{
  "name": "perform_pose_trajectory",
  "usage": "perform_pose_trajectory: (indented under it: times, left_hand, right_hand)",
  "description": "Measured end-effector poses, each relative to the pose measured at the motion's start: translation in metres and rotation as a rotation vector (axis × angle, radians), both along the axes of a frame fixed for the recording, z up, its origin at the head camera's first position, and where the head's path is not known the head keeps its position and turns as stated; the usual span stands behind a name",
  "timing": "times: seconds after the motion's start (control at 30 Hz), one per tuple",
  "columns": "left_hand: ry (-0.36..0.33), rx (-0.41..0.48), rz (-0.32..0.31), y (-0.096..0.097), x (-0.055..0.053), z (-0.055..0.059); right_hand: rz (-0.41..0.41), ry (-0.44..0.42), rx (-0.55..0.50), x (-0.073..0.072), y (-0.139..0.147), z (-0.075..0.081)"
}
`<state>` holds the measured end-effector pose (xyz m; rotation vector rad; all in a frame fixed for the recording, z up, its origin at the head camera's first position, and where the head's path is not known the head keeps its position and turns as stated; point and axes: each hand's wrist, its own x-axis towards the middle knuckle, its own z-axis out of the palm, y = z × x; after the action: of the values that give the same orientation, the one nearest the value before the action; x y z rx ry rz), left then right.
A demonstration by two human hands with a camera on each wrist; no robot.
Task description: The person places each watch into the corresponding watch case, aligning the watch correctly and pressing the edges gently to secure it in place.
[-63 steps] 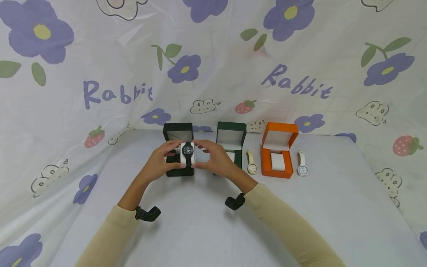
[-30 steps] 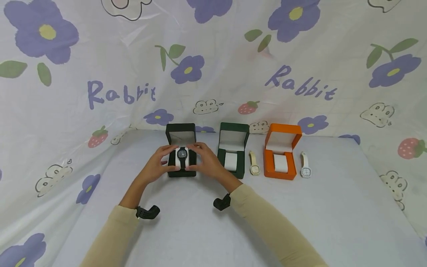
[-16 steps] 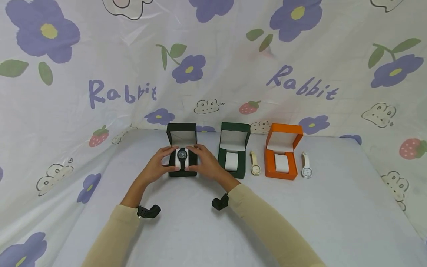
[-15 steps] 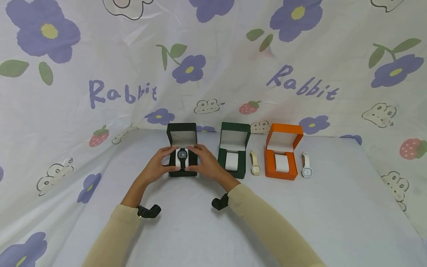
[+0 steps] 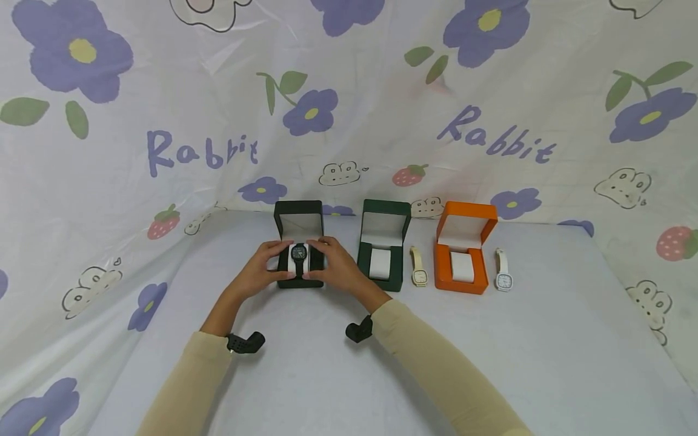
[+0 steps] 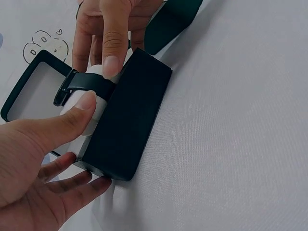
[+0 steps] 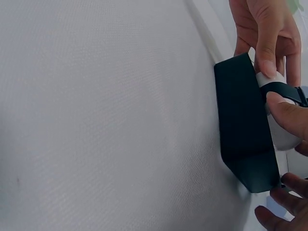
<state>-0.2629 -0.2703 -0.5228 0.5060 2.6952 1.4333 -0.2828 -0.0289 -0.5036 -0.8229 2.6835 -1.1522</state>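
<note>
Head | black watch (image 5: 299,254) on pillow | between both hands (image 5: 260,272)

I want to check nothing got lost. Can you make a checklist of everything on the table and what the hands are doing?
Surface: table under a pale cloth.
Job's things: black watch on a white cushion in the open black box.
Clutter: green box and orange box, open, cushions bare; cream watch and white watch lying beside them.
Hands: left hand and right hand press thumbs on the cushion.
Cables: nothing seen.
Surroundings: flower-print sheet reading Rabbit.
</note>
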Motion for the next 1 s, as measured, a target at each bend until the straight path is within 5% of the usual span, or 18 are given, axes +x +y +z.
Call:
perform_pose_trajectory:
  times: [1.0]
  left_hand:
    - [-0.051, -0.068, 0.015, 0.0039, 0.0006, -0.0014]
  right_hand:
    - [0.004, 0.001, 0.057, 0.0, -0.0007, -0.0044]
